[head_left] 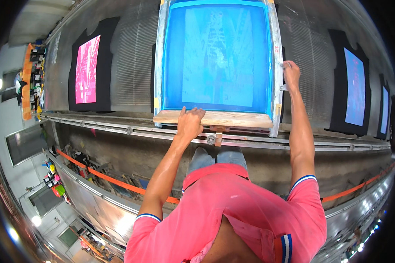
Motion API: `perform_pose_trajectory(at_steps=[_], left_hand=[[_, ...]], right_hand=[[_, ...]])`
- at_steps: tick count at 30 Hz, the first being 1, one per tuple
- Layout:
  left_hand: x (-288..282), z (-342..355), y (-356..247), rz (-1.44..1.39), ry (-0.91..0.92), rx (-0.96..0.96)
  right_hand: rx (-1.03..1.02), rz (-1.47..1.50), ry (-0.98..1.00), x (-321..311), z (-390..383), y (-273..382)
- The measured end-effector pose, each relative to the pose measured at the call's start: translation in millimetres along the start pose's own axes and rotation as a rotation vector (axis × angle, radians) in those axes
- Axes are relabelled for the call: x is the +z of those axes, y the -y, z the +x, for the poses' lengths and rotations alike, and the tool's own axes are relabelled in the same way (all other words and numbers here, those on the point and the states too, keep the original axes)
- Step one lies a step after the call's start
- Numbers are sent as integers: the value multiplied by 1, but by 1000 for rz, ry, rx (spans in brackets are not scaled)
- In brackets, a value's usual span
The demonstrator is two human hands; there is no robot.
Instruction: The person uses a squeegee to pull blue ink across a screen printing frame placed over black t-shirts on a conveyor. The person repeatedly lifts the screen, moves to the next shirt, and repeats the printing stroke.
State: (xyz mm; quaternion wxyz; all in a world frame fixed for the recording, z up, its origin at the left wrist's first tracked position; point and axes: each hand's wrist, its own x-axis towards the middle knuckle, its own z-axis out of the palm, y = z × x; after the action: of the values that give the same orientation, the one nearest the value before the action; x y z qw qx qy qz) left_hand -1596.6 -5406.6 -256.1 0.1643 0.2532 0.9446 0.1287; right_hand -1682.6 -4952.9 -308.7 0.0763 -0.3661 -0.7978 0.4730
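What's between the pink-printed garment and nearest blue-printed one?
Head view: the framed blue screen, left hand on its wooden bar, right hand at its side; ribbed table both sides.

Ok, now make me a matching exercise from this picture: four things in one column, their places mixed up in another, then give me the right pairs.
Things
1. left hand
2. right hand
3. pink print
4. blue mesh

Places
A. on a black shirt, left of the frame
B. at the frame's right side
C. inside the frame
D. on the wooden bar

Pairs: 1-D, 2-B, 3-A, 4-C
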Motion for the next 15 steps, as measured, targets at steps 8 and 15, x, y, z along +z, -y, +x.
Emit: perform_pose_trajectory(at_steps=[8, 15], left_hand=[[-10, -11, 8, -90, -32, 31], [-38, -43, 78, -120, -104, 41]], right_hand=[[-71, -29, -103, -8, -15, 41], [-205, 63, -198, 33, -64, 95]])
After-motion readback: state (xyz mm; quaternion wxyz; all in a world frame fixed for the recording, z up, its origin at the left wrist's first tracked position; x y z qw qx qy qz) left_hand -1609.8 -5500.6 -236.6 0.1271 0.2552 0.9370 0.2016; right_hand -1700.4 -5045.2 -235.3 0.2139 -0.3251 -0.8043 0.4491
